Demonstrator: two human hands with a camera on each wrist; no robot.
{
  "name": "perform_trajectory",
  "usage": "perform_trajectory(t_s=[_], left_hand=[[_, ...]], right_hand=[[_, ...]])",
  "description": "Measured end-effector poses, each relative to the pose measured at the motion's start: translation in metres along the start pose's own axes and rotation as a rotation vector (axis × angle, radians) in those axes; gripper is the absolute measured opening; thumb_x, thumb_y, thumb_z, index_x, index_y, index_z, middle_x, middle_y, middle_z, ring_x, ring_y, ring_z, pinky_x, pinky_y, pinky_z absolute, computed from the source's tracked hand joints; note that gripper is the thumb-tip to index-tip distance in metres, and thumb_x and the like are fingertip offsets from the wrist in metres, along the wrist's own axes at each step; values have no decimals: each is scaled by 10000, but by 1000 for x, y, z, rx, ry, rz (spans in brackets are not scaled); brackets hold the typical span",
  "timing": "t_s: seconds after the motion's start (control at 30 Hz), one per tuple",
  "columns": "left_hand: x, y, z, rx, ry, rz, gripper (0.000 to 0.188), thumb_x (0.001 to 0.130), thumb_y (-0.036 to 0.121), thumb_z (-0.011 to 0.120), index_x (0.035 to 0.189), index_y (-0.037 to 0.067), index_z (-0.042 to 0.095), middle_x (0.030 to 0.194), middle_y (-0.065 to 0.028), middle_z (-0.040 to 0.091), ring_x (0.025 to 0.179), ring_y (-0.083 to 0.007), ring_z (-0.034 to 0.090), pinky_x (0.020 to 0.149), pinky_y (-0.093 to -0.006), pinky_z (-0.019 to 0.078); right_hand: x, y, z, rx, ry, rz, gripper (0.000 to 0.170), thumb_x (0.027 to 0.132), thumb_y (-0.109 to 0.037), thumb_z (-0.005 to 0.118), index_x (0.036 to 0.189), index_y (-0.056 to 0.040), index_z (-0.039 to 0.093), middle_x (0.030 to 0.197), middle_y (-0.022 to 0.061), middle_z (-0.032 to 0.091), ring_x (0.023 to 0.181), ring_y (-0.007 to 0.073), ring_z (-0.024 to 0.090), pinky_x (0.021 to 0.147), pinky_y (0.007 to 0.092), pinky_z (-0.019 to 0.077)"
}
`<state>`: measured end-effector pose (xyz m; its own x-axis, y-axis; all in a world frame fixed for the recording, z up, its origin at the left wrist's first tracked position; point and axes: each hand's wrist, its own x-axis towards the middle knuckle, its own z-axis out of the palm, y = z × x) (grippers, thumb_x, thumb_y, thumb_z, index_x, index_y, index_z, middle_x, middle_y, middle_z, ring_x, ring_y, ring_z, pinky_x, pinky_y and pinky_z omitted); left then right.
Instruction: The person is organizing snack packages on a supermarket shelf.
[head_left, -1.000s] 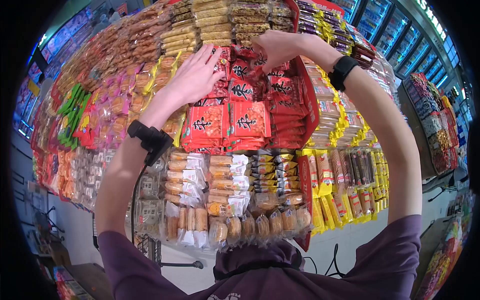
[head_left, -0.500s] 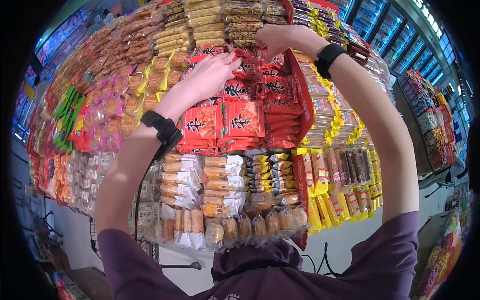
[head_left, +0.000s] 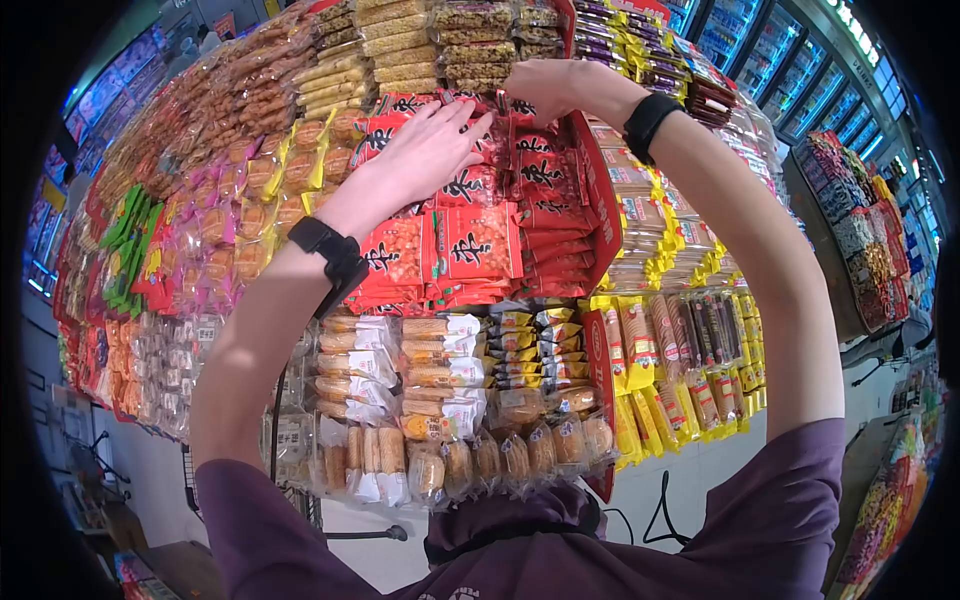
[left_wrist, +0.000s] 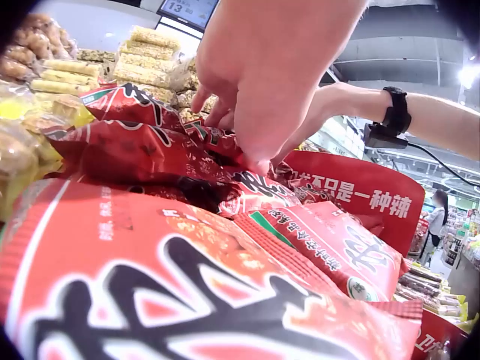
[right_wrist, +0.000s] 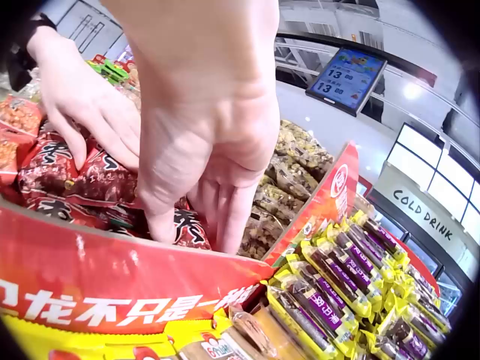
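Red snack packets (head_left: pixel 473 245) with large black lettering fill a bin at the middle of the display. My left hand (head_left: pixel 428 152) lies over the packets at the bin's far left, its fingers extended and touching them. In the right wrist view, that left hand (right_wrist: pixel 94 109) rests flat on dark red packets (right_wrist: pixel 90 174). Across from it, my right hand (head_left: pixel 565 88) reaches down into the far right corner of the bin. Its thumb and fingers grip a red packet (right_wrist: pixel 190 229) from both sides, the fingertips partly hidden behind the red divider (right_wrist: pixel 127 281).
A red board (head_left: pixel 600 215) edges the bin on the right. Beyond it lie yellow-wrapped snacks (head_left: pixel 655 240). Wrapped pastries (head_left: pixel 440 370) line the front, stick snacks (head_left: pixel 400 45) the back, and pink-wrapped buns (head_left: pixel 215 225) the left. A price screen (right_wrist: pixel 346 84) hangs overhead.
My left hand has moved right and slightly down across the packets. The right hand stays at the far right corner, its fingers now lower among the packets.
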<state>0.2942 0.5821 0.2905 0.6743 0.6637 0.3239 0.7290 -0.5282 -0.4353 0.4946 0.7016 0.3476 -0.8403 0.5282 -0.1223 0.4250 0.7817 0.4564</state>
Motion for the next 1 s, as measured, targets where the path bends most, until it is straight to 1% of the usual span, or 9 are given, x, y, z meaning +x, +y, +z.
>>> perform_trajectory(t_s=[0.03, 0.17, 0.3, 0.4, 0.5, 0.53, 0.67, 0.87, 1.0], left_hand=[[2, -2, 0, 11, -10, -7, 558, 987, 334, 515, 1432, 17, 404, 1407, -226, 484, 1303, -346, 472, 1092, -450, 361], [10, -7, 6, 58, -37, -35, 549, 967, 255, 544, 1430, -3, 401, 1404, -235, 484, 1299, -336, 481, 1046, -441, 397], [13, -7, 0, 26, -81, -61, 614, 873, 131, 635, 1423, -14, 404, 1418, -227, 476, 1313, -330, 473, 1038, -440, 404], [10, -10, -1, -34, -100, -75, 635, 848, 119, 667, 1412, -23, 413, 1421, -224, 473, 1331, -333, 453, 1057, -446, 394], [11, -11, -3, -63, -150, -82, 628, 852, 135, 674, 1401, -34, 420, 1430, -226, 464, 1356, -340, 422, 1085, -456, 375], [11, -11, -4, -60, -140, -83, 614, 868, 154, 663, 1399, -37, 421, 1436, -226, 459, 1363, -342, 412, 1093, -458, 368], [15, -12, 5, -42, -144, -88, 587, 939, 248, 602, 1410, -44, 408, 1462, -228, 433, 1379, -345, 391, 1105, -460, 354], [9, -12, 11, -47, -36, -68, 578, 983, 343, 539, 1386, -55, 425, 1439, -248, 447, 1363, -359, 408, 1102, -458, 361], [12, -16, 5, -179, -42, -103, 540, 978, 329, 547, 1339, -63, 462, 1381, -264, 499, 1326, -370, 450, 1079, -464, 387]], right_hand=[[0, 3, 0, 9, 49, -55, 361, 684, -185, 714, 992, 3, 693, 914, 203, 688, 914, 373, 664, 805, 428, 557], [6, 6, 8, 48, 60, 33, 344, 718, -96, 736, 1048, -11, 688, 945, 203, 683, 976, 360, 651, 864, 414, 539], [-4, 13, 24, 106, 255, -55, 334, 735, -116, 747, 1047, -13, 683, 924, 199, 678, 982, 369, 648, 857, 418, 533], [-22, -9, -17, 12, 87, 81, 352, 726, -187, 763, 1011, 1, 678, 913, 202, 677, 974, 371, 649, 833, 427, 537], [-46, -45, -47, 64, -67, 15, 391, 722, -259, 771, 968, 27, 670, 910, 195, 682, 963, 358, 657, 814, 435, 540], [-51, -50, -41, 191, -140, -20, 517, 716, -304, 781, 1061, 46, 620, 920, 199, 682, 953, 360, 663, 810, 440, 543], [-61, -64, -15, 222, -178, 21, 786, 678, -362, 822, 1246, 43, 461, 941, 233, 673, 947, 391, 658, 824, 451, 536], [-57, -60, -16, 189, -169, -13, 740, 641, -352, 823, 1183, 37, 502, 923, 234, 668, 961, 384, 652, 822, 451, 530], [-60, -53, -30, 172, -74, 45, 599, 606, -302, 808, 1051, 32, 585, 933, 218, 671, 943, 381, 651, 816, 447, 530]])
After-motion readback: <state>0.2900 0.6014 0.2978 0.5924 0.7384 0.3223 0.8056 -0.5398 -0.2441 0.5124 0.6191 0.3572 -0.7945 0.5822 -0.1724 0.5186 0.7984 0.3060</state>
